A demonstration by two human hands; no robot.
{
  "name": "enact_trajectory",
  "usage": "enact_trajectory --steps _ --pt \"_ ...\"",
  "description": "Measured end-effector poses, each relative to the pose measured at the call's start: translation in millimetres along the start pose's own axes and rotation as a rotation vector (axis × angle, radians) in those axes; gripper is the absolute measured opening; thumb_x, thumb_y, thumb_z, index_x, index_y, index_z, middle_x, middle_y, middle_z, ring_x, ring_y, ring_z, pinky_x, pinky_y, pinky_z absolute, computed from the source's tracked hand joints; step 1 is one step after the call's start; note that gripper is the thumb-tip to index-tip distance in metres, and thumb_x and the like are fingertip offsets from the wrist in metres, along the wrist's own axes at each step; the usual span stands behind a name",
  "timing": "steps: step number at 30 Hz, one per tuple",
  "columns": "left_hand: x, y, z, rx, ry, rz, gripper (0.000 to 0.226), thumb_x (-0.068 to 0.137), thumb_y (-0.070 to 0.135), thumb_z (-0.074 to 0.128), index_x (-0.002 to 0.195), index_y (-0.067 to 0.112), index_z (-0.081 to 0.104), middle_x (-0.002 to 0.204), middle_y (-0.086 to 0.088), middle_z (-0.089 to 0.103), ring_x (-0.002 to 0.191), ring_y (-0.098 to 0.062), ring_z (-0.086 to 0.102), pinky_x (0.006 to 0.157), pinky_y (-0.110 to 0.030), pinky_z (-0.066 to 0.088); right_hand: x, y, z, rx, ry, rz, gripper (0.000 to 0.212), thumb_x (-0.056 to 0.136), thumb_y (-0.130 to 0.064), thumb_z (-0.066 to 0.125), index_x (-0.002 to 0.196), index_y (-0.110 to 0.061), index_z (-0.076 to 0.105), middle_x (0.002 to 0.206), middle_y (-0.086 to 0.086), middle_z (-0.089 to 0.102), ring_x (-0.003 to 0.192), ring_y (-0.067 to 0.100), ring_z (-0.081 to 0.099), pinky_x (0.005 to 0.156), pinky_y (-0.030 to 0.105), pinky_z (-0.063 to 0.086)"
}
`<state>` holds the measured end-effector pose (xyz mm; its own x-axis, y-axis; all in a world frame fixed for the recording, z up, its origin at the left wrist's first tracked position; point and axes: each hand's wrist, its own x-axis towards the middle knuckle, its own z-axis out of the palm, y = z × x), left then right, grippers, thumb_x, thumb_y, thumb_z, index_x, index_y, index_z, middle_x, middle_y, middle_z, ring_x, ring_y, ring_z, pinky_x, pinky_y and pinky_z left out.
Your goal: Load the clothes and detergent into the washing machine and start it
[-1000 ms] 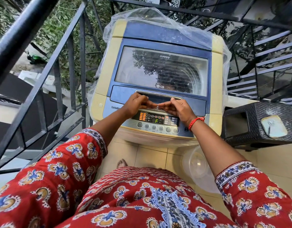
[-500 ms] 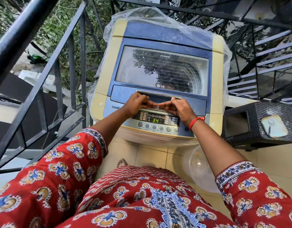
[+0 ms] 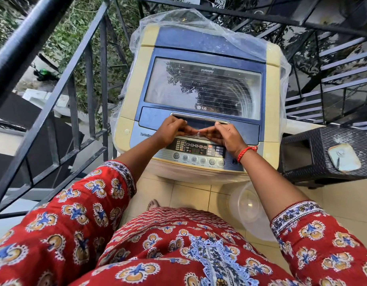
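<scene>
Both arms reached forward from red patterned sleeves, forearms bare and angled inward so the hands met in the middle. The left hand (image 3: pixel 172 132) was curled, its fingers (image 3: pixel 187 131) pointing right toward the other hand. The right hand (image 3: pixel 223 135) mirrored it, fingers (image 3: pixel 205 133) curled and pointing left, fingertips nearly touching. A red thread band (image 3: pixel 246 152) circled the right wrist.

A person in red patterned sleeves is standing before a top-loading washing machine (image 3: pixel 201 96) whose glass lid (image 3: pixel 203 87) is lying closed. The left hand (image 3: pixel 170 132) and right hand (image 3: pixel 224 137) are resting at the lid's front edge just above the control panel (image 3: pixel 197 150), fingertips nearly meeting and pinching something small and clear. A clear plastic cover (image 3: pixel 199 21) is bunching behind the machine.
</scene>
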<state>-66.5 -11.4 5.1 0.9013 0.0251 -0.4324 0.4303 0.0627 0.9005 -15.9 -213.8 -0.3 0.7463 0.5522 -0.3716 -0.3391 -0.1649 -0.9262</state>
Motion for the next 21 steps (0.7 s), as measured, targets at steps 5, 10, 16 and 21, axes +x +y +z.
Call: enact_trajectory --steps 5,10,16,21 --pt "-8.7 5.2 4.3 0.000 0.069 0.022 0.035 0.099 0.002 0.035 0.070 0.006 0.052 0.074 -0.010 0.072 0.077 -0.018 0.070 0.083 -0.032 0.057 -1.2 1.4 2.9 -0.008 0.026 -0.016 0.046 0.104 -0.021 0.030 0.107 0.006 0.068 0.105 0.019 0.071 0.101 0.021 0.069 0.083 0.021 0.054" --pt "-15.8 5.1 6.7 0.008 0.072 0.043 0.040 0.099 0.002 0.035 0.069 0.001 0.061 0.079 -0.011 0.075 0.072 -0.014 0.072 0.072 -0.024 0.058 -2.1 8.2 8.4 0.033 0.070 -0.039 0.044 0.104 -0.020 0.032 0.102 0.002 0.070 0.103 0.021 0.071 0.102 0.026 0.069 0.094 0.031 0.052" --pt "-15.5 -3.9 7.5 0.024 0.146 0.034 0.030 0.099 0.006 0.040 0.076 -0.004 0.058 0.073 -0.010 0.072 0.068 -0.018 0.071 0.068 -0.034 0.058 -2.8 11.7 15.9 0.018 0.160 -0.079 0.044 0.100 -0.025 0.039 0.092 -0.001 0.075 0.094 0.019 0.074 0.094 0.030 0.071 0.092 0.039 0.053" --pt "-16.8 13.2 23.7 0.104 0.191 0.057 0.033 0.098 0.008 0.043 0.083 -0.010 0.066 0.069 -0.011 0.070 0.066 -0.017 0.068 0.068 -0.033 0.056 3.5 -5.2 24.2 -0.619 0.417 -0.222 0.053 0.091 -0.047 0.041 0.074 -0.010 0.074 0.069 0.004 0.072 0.071 0.021 0.067 0.066 0.033 0.052"
